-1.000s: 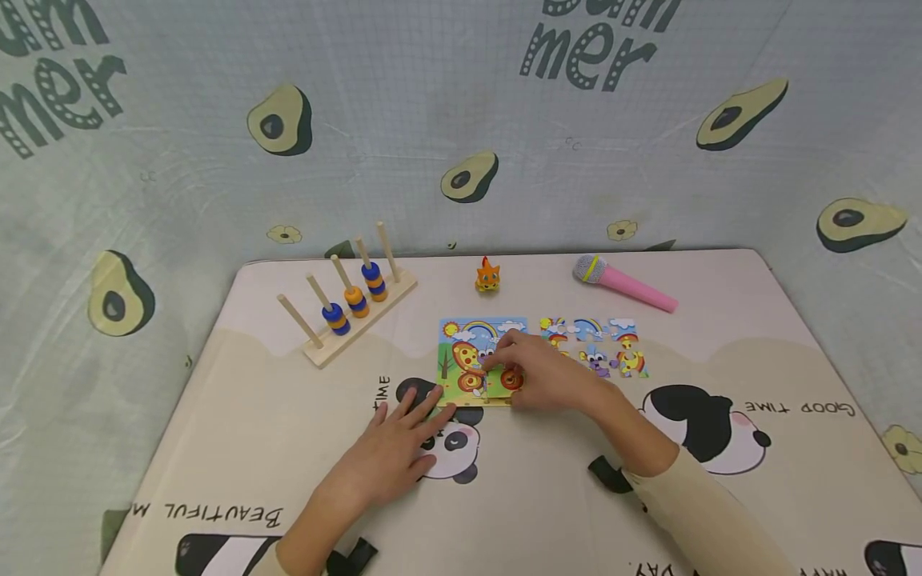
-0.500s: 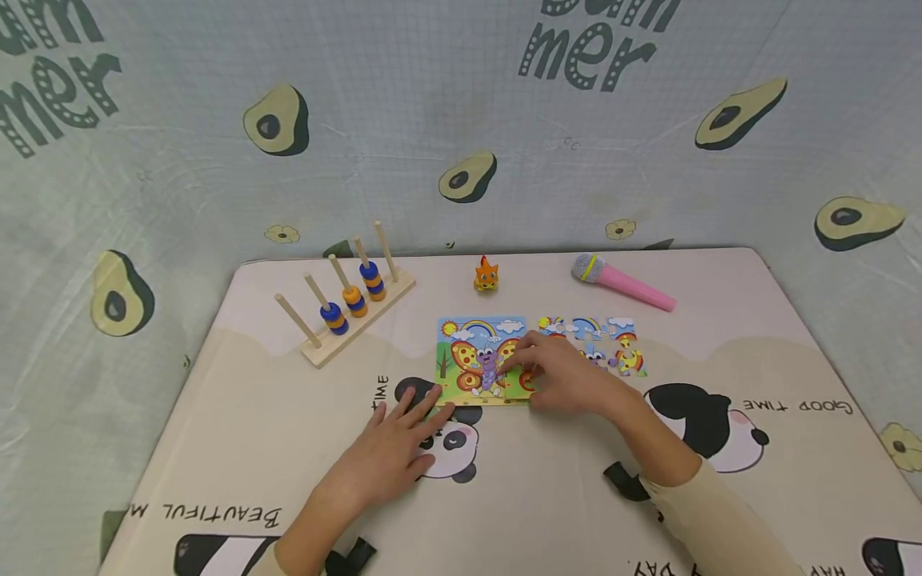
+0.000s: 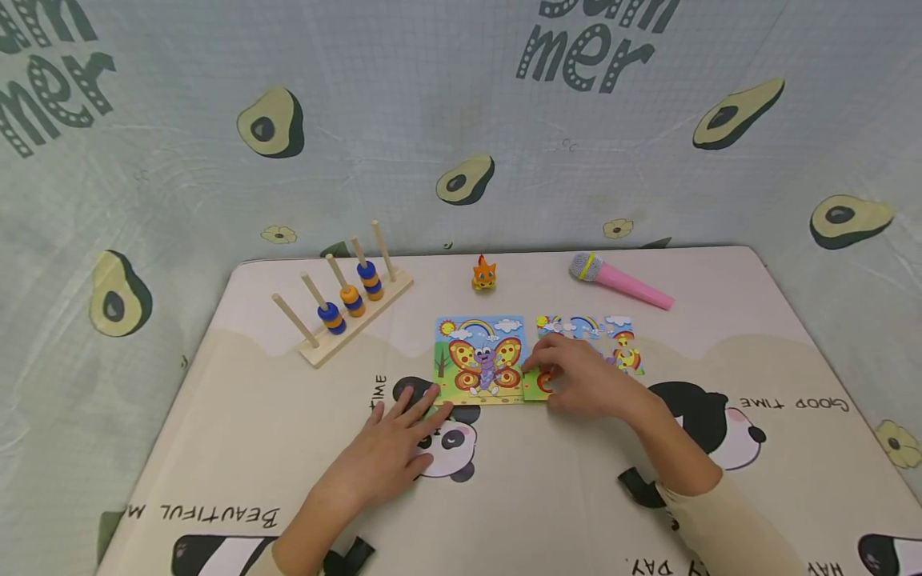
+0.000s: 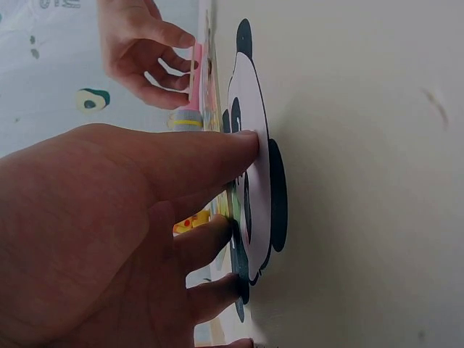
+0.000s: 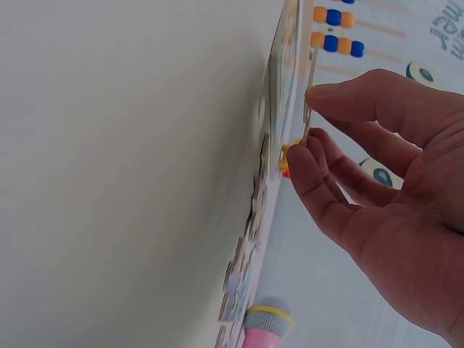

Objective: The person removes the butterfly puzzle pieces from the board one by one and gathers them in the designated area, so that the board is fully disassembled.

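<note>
My right hand (image 3: 587,380) pinches a thin puzzle piece (image 3: 533,387), green with an orange-red swirl, between thumb and fingers. In the right wrist view that puzzle piece (image 5: 313,71) is seen edge-on, lifted off the table. The piece overlaps the right edge of a butterfly picture board (image 3: 479,360), which lies flat. My left hand (image 3: 385,456) rests on the table with fingers spread, its fingertips at the board's lower left corner. Loose puzzle pieces (image 3: 625,352) lie right of the board, partly hidden behind my right hand.
A wooden peg stand (image 3: 356,320) with blue and orange beads stands at back left. An orange toy figure (image 3: 484,274) is behind the board. A pink toy microphone (image 3: 627,284) lies at back right. The table cover (image 3: 238,448) has printed pandas and lettering.
My right hand has moved right with the puzzle piece, from over the board to its right edge, uncovering the whole butterfly. My left hand has stayed in place.
</note>
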{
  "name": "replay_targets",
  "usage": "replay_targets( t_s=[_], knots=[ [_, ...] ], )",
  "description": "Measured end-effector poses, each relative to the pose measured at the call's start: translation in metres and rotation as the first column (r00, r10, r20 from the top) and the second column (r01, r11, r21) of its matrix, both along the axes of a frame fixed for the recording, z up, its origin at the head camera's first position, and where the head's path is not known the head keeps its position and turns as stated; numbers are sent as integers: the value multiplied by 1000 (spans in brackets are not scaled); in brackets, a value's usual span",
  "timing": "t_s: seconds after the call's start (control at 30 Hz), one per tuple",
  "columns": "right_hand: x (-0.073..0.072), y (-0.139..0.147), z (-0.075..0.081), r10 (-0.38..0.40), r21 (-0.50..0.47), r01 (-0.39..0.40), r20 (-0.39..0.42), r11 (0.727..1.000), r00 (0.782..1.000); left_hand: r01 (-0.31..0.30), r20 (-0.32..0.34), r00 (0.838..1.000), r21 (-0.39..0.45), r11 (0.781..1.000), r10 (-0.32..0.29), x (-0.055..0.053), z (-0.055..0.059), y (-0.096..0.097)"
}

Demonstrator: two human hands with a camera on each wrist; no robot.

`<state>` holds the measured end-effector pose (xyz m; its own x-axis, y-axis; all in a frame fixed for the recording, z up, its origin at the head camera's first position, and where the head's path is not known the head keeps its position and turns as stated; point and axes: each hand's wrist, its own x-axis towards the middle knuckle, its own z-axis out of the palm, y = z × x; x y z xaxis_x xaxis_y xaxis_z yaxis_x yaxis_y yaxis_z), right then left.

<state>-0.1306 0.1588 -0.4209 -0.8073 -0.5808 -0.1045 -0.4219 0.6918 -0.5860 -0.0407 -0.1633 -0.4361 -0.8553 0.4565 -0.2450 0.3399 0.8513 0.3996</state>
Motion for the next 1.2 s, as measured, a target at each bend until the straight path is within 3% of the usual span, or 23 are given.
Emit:
replay_targets(
  t_s=[0.6, 1.2],
  knots=[
    [9, 23, -8, -26, 16, 26, 8, 1000, 1000, 0, 10, 1000, 13, 1000, 0, 0, 1, 0],
    [11, 23, -14, -10, 32, 11, -18, 999, 1000, 10, -15, 1000, 4, 1000, -10, -1, -4, -2]
  ],
)
